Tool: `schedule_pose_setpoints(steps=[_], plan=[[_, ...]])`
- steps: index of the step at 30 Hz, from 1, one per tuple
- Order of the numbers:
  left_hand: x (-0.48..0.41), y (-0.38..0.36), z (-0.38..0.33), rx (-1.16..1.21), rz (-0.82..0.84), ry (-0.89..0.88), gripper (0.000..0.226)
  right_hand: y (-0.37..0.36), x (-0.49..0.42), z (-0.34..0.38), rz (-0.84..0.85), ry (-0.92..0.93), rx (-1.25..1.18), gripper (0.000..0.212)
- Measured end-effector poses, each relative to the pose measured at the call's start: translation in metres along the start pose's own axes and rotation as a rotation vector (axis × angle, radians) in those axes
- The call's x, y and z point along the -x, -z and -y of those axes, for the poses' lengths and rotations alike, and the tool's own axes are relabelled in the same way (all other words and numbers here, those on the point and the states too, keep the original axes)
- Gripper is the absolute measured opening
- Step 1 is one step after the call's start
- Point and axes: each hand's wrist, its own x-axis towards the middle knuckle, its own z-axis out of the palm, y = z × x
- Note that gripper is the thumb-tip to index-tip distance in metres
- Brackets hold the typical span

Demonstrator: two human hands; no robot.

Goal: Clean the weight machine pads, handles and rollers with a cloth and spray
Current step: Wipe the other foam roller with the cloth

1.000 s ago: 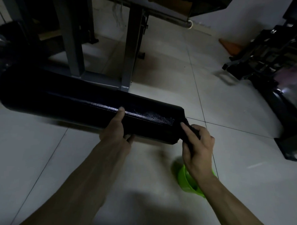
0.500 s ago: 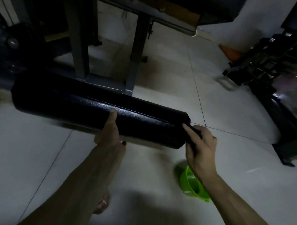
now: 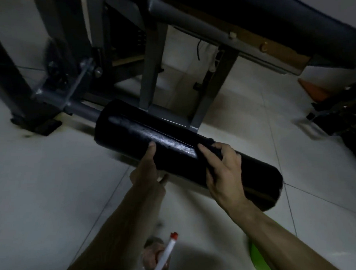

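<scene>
A long black roller pad (image 3: 172, 146) sticks out from the grey machine frame (image 3: 151, 73) across the middle of the head view, its top glossy and wet-looking. My left hand (image 3: 145, 174) grips it from below, thumb up on the front face. My right hand (image 3: 224, 172) lies over the roller further right and holds a dark cloth (image 3: 212, 147) against the top. The cloth is mostly hidden under my fingers. A spray bottle (image 3: 165, 253) with a white nozzle and red tip stands on the floor between my forearms.
A green bowl (image 3: 257, 260) sits on the tiled floor, partly hidden by my right forearm. The machine's dark bench pad (image 3: 258, 16) hangs overhead at the back. Other dark equipment (image 3: 343, 114) and an orange object (image 3: 314, 91) stand at the right.
My right hand slid with the cloth from the roller's right end leftward onto its top. My left hand kept its grip. The view shifted, bringing the spray bottle into sight.
</scene>
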Motion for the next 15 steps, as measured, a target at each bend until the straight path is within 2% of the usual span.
schedule_pose_setpoints(steps=[4, 8, 12, 15], plan=[[-0.006, 0.013, -0.027, 0.118, -0.017, -0.037, 0.037, -0.035, -0.043, 0.042, 0.022, 0.141, -0.007, 0.058], [-0.010, 0.023, -0.043, 0.170, 0.063, 0.004, 0.044, -0.065, -0.083, 0.087, 0.034, 0.257, -0.032, 0.039], [-0.014, 0.034, -0.054, 0.278, 0.199, 0.121, 0.061, -0.087, -0.116, 0.123, 0.055, 0.308, -0.052, 0.043], [-0.007, 0.036, -0.069, 0.297, 0.232, 0.154, 0.052, -0.099, -0.135, 0.145, 0.114, 0.336, -0.059, 0.050]])
